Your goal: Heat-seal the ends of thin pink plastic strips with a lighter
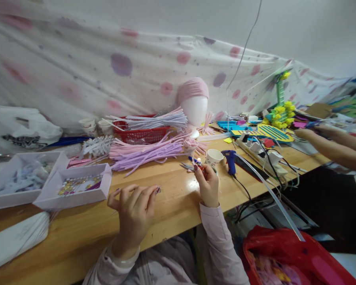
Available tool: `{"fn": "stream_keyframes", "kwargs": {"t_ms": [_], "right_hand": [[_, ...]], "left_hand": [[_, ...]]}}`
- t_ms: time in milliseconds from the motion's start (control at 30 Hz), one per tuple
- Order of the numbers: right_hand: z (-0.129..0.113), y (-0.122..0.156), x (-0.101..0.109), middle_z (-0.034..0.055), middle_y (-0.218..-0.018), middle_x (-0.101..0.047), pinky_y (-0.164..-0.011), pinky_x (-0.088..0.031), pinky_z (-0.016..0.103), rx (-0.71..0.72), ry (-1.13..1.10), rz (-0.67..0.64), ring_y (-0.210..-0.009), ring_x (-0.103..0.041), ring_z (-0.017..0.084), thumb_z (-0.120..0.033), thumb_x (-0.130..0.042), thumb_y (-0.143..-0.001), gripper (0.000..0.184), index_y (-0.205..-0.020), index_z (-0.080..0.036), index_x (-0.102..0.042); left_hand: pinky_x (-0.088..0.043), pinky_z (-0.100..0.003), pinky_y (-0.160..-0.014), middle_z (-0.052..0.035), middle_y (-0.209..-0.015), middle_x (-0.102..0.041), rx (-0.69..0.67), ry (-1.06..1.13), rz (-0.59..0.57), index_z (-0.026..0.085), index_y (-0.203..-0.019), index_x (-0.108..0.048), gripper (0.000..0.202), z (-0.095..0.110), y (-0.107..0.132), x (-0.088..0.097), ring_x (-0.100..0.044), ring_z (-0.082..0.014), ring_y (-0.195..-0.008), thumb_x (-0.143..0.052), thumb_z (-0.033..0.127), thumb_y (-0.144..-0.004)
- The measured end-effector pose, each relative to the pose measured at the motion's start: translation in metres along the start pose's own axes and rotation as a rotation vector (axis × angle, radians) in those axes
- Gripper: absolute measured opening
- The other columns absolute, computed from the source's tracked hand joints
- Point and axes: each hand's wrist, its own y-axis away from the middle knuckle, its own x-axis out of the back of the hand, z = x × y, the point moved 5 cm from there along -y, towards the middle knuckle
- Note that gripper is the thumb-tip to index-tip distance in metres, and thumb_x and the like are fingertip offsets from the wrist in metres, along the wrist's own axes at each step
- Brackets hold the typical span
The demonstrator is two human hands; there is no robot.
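Note:
My left hand (133, 209) is raised over the front of the table, thumb and index finger pinched together. A tiny thing shows at those fingertips, too small to name. My right hand (208, 185) is closed around the red-handled end of small scissors (185, 166), whose grey points face left and sit slightly apart. Just behind them lies a small blue object (192, 159) beside a bright spot. A white paper cup (214, 156) stands behind my right hand, and a blue glue gun (230, 161) is to its right.
Pink and purple pipe cleaners (148, 154) lie before a red basket (142, 135). A white box of beads (74, 184) is at left. A mannequin head (195, 107) stands behind. A power strip (261, 158) with cables is at right, near another person's arms (332, 144).

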Motion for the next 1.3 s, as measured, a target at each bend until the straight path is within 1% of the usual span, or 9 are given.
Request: {"fn": "stream_keyframes", "kwargs": {"t_ms": [133,267,500,733,867,933,1067,1300], "right_hand": [[0.002,0.001,-0.001,0.0011,-0.068,-0.056,-0.053,-0.035,0.025,0.01,0.007,-0.001,-0.058,-0.045,0.013,-0.041,-0.057,-0.082,0.025,-0.084,-0.017,-0.06],[0.003,0.002,-0.002,-0.0005,-0.064,-0.051,-0.05,-0.032,0.025,0.012,0.061,-0.019,-0.055,-0.042,0.012,-0.041,-0.058,-0.082,0.024,-0.083,-0.016,-0.061],[-0.001,0.003,-0.004,-0.0002,-0.066,-0.051,-0.052,-0.033,0.025,0.034,0.097,-0.042,-0.057,-0.042,0.012,-0.038,-0.058,-0.083,0.022,-0.081,-0.016,-0.06],[-0.004,0.007,-0.011,0.0008,-0.07,-0.054,-0.054,-0.038,0.025,0.099,0.147,-0.138,-0.06,-0.047,0.013,-0.036,-0.059,-0.081,0.018,-0.083,-0.019,-0.06],[-0.01,0.009,-0.016,0.0004,-0.068,-0.053,-0.053,-0.038,0.024,0.136,0.145,-0.221,-0.058,-0.046,0.013,-0.034,-0.059,-0.081,0.016,-0.085,-0.019,-0.06],[-0.012,0.01,-0.017,0.0005,-0.069,-0.054,-0.053,-0.037,0.024,0.151,0.153,-0.24,-0.058,-0.046,0.013,-0.034,-0.059,-0.081,0.015,-0.085,-0.019,-0.06],[-0.011,0.008,-0.013,-0.0003,-0.067,-0.052,-0.054,-0.037,0.024,0.137,0.173,-0.194,-0.057,-0.044,0.012,-0.035,-0.059,-0.081,0.017,-0.082,-0.018,-0.059],[-0.003,0.004,-0.003,0.0004,-0.068,-0.054,-0.053,-0.036,0.025,0.066,0.111,-0.04,-0.059,-0.046,0.013,-0.037,-0.058,-0.082,0.02,-0.083,-0.017,-0.061]], "left_hand": [[-0.026,-0.04,-0.088,0.0035,-0.07,-0.069,0.001,0.005,-0.002,0.026,-0.084,-0.067,0.007,-0.001,0.001,0.0,-0.056,-0.0182,-0.083,-0.063,0.021,-0.081],[-0.028,-0.039,-0.087,0.0033,-0.073,-0.069,0.001,0.029,-0.029,0.026,-0.086,-0.066,0.008,-0.002,0.002,-0.002,-0.055,-0.0185,-0.084,-0.064,0.02,-0.08],[-0.03,-0.039,-0.085,0.0033,-0.071,-0.069,-0.005,0.015,0.0,0.025,-0.084,-0.066,0.007,0.001,-0.001,0.0,-0.055,-0.0187,-0.082,-0.065,0.019,-0.08],[-0.034,-0.039,-0.082,0.0012,-0.073,-0.069,-0.021,0.017,-0.018,0.023,-0.086,-0.066,0.008,0.0,0.0,0.0,-0.055,-0.0196,-0.083,-0.063,0.018,-0.08],[-0.033,-0.039,-0.082,0.0007,-0.074,-0.069,-0.007,0.027,-0.025,0.023,-0.086,-0.066,0.008,0.0,0.0,-0.001,-0.055,-0.0195,-0.083,-0.063,0.019,-0.081],[-0.034,-0.038,-0.083,0.0012,-0.073,-0.069,-0.005,0.025,-0.025,0.023,-0.085,-0.066,0.007,0.0,0.0,0.0,-0.055,-0.0194,-0.082,-0.063,0.019,-0.08],[-0.033,-0.038,-0.084,0.0016,-0.071,-0.069,-0.017,0.014,-0.009,0.023,-0.084,-0.066,0.007,0.002,-0.002,0.001,-0.055,-0.0192,-0.082,-0.063,0.019,-0.08],[-0.03,-0.039,-0.084,0.0018,-0.073,-0.07,-0.006,0.02,-0.027,0.024,-0.085,-0.066,0.008,0.0,0.0,0.0,-0.055,-0.0195,-0.083,-0.063,0.018,-0.08]]}}
